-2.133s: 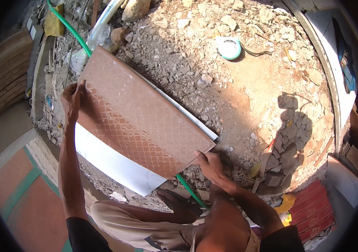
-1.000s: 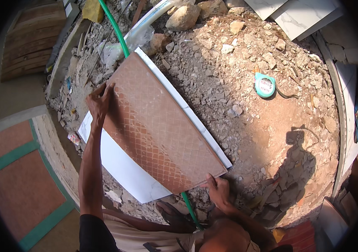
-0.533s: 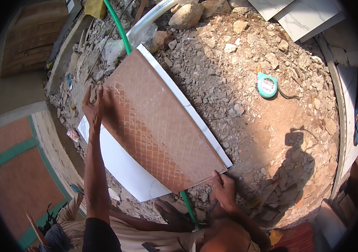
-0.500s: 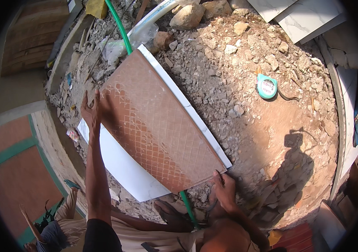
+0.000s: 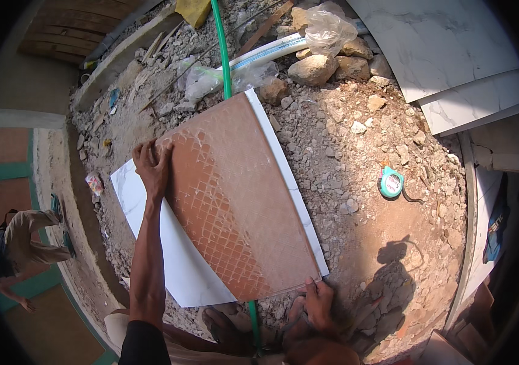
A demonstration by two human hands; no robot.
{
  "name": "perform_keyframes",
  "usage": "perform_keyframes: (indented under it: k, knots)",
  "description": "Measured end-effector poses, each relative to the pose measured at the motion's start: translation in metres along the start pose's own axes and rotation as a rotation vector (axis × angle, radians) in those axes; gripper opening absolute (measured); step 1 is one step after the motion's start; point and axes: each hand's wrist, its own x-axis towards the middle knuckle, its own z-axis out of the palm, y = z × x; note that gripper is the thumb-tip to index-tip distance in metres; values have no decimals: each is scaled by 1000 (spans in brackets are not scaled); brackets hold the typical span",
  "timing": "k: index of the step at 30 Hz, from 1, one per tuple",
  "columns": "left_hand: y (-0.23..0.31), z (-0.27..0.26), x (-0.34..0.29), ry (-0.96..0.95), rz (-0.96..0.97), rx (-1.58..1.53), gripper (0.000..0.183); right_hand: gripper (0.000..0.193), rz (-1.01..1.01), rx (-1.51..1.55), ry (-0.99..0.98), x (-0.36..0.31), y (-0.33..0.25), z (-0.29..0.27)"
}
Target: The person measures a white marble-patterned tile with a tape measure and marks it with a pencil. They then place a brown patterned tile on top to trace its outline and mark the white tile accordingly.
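The reddish-brown rectangular tile with a gridded face [image 5: 229,201] lies in front of you, over the glossy white slab with faint grey veins [image 5: 195,267], which shows broadly on its left and as a narrow strip on its right. Around them is pale, stony rubble [image 5: 357,243]; the green hose [image 5: 224,61] shows beyond the tile's far edge and again at its near edge. Your hands are well apart: your left hand [image 5: 152,167] is on the left edge towards the far corner, though whether its fingers close underneath cannot be told, while your right hand [image 5: 319,299] pinches the near right corner.

By its look the tile is ceramic: stiff, fairly heavy and brittle, with its corners likeliest to chip on stone. The raised grid should give your fingers some bite, but the dust could let a light pinch slide; the white slab looks slicker. Your surest hold would be on opposite edges about midway along, fingers well under, since a corner grip lets the weight twist.
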Motion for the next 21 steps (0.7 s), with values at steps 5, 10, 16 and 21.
perform_keyframes:
  k: [5,10,16,21]
  knots:
    - [3,-1,1,-12,-42,-34,50,29,26,66,11,1,8,0]
    - [2,-2,3,-33,-49,-36,52,27,54,149,18,0,8,-1]
    - [6,0,1,-28,-59,-29,49,26,131,142,-8,1,13,-8]
    - [8,-1,2,-15,-61,-6,46,25,88,139,-4,1,15,-10]
